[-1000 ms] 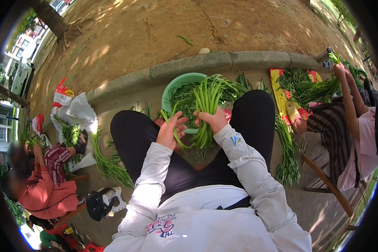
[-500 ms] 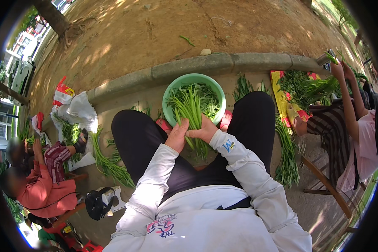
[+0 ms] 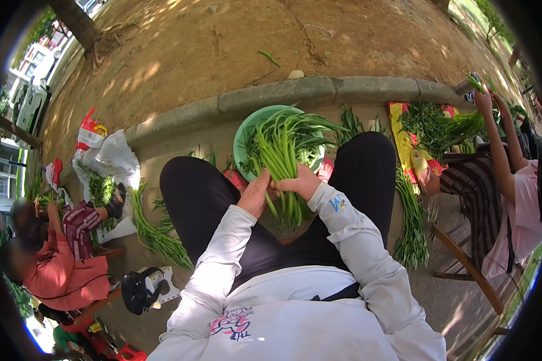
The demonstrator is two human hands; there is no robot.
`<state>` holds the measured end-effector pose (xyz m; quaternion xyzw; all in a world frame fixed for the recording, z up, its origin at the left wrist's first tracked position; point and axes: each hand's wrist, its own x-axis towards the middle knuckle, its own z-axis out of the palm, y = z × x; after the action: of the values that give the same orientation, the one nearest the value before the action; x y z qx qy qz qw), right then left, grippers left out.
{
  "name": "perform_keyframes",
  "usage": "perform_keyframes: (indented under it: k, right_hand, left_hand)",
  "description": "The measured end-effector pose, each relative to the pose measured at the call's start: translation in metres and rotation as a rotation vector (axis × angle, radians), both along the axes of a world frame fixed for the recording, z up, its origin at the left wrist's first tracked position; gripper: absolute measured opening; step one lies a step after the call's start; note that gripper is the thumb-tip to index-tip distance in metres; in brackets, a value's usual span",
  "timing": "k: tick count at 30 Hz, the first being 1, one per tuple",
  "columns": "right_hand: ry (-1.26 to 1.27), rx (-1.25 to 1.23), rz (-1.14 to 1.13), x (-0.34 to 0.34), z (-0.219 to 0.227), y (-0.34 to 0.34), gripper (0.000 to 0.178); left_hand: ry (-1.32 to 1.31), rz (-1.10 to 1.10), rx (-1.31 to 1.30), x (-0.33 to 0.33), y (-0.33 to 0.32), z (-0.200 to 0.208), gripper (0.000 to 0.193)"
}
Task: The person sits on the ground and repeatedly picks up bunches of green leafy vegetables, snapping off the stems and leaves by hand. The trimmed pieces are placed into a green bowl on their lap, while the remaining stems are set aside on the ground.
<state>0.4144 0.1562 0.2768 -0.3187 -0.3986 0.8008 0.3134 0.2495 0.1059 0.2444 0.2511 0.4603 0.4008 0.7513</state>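
Between my knees, a bunch of water spinach [image 3: 278,150] with long green stems is held in both hands over a light green basin [image 3: 244,127]. My left hand [image 3: 255,194] is closed at the stems' left side, its thumb along them. My right hand [image 3: 301,182] wraps round the bunch from the right, thumb across the stems. The leafy tops fan out to the upper right, past the basin's rim; the cut ends point down toward my lap. Loose leaves [image 3: 311,157] lie in the basin under the bunch.
Long stems [image 3: 162,243] lie left of my leg, and another pile [image 3: 411,231] lies on the right. A stone kerb [image 3: 271,96] runs beyond the basin. Seated co-workers flank me, one in a red top [image 3: 72,280], another handling greens beside a yellow-red sack [image 3: 397,123]. A black bag [image 3: 137,293] sits left.
The bunch has turned, its leafy tops swinging to the right over the basin's edge. My right hand has shifted slightly right and now wraps further round the stems.
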Motion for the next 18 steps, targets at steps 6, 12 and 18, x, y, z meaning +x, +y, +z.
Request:
perform_keyframes:
  k: [6,12,18]
  right_hand:
    - [-0.091,0.103,0.183,-0.006,-0.004,-0.005,0.038]
    - [-0.092,0.106,0.170,-0.008,-0.010,-0.006,0.041]
    - [-0.013,-0.121,0.187,-0.001,-0.010,0.000,0.037]
  left_hand:
    - [-0.107,0.070,0.130,0.005,0.001,0.015,0.078]
    - [0.071,0.159,0.208,0.013,0.001,0.017,0.078]
    - [0.015,0.087,0.082,0.004,0.007,0.008,0.074]
